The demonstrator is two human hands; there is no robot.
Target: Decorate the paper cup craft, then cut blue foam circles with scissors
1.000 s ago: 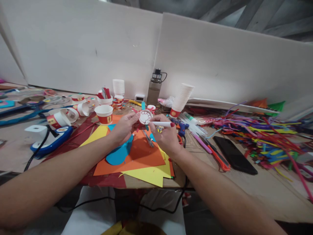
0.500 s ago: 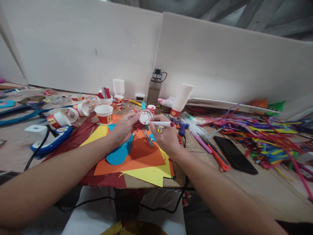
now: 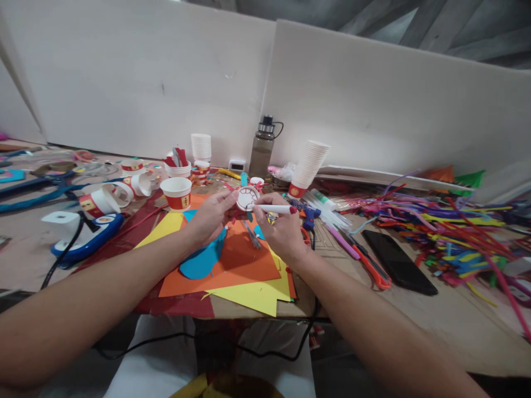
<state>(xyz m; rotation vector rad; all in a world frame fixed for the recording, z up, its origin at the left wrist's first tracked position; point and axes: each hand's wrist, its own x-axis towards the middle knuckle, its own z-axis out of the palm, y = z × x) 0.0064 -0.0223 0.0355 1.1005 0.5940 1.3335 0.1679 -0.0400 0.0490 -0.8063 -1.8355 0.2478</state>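
Note:
My left hand (image 3: 213, 216) is closed on the edge of a paper cup base (image 3: 248, 197), its round white face turned toward me with dark red curved lines drawn on it. Small red and teal paper pieces stick out around its rim. In my right hand (image 3: 282, 229) is a marker (image 3: 274, 209) with a white barrel and a red end, its tip at the right side of the white face. Beneath both hands lie orange paper (image 3: 240, 265), yellow paper (image 3: 257, 296) and a blue paper piece (image 3: 203, 258).
A white-and-red paper cup (image 3: 176, 194) stands left of my hands, with tipped cups (image 3: 99, 202) beyond it. Behind are a water bottle (image 3: 262, 148) and a cup stack (image 3: 309, 168). To the right lie a glue gun (image 3: 309, 214), a phone (image 3: 399, 262) and many pipe cleaners (image 3: 460, 226).
Both hands keep almost the same place. The marker tip has shifted very slightly on the white face.

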